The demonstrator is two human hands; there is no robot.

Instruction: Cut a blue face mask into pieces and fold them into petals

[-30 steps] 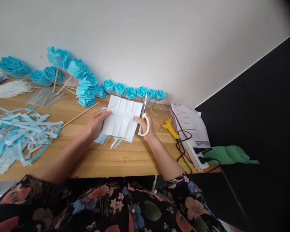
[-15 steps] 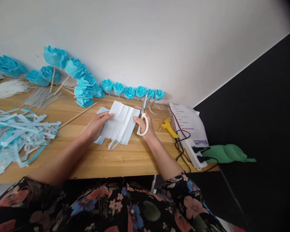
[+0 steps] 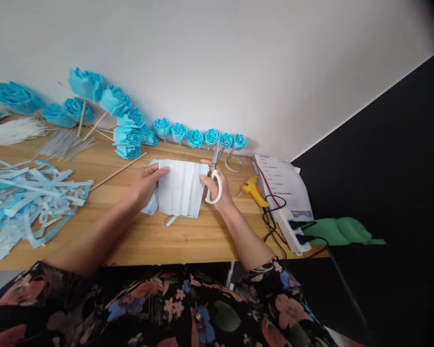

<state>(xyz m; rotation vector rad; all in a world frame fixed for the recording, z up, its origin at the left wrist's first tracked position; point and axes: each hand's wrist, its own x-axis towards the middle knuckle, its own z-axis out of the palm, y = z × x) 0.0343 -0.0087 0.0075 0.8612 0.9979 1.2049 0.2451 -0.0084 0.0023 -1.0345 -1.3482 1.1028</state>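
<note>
A pale, pleated face mask (image 3: pixel 183 189) is held up between both hands above the wooden table. My left hand (image 3: pixel 146 183) pinches its upper left corner. At its right edge, my right hand (image 3: pixel 219 188) grips the mask with the thumb in front and also has white-handled scissors (image 3: pixel 214 188) hanging on it, their blades slightly apart and pointing away. A short light blue strap (image 3: pixel 171 220) sticks out under the mask. Behind the mask and beside my left hand, another light blue piece (image 3: pixel 151 205) lies on the table, partly hidden.
Blue crepe flowers (image 3: pixel 115 100) and a row of smaller ones (image 3: pixel 195 138) stand along the wall. Cut strips (image 3: pixel 32 197) lie left, near a wooden stick (image 3: pixel 119 171). A tape roll (image 3: pixel 234 163), yellow glue gun (image 3: pixel 253 190), papers (image 3: pixel 284 185) and power strip (image 3: pixel 291 231) are right.
The mask has turned more upright and spread wider between the hands. Less of its hanging strap shows below. The camera view has shifted slightly.
</note>
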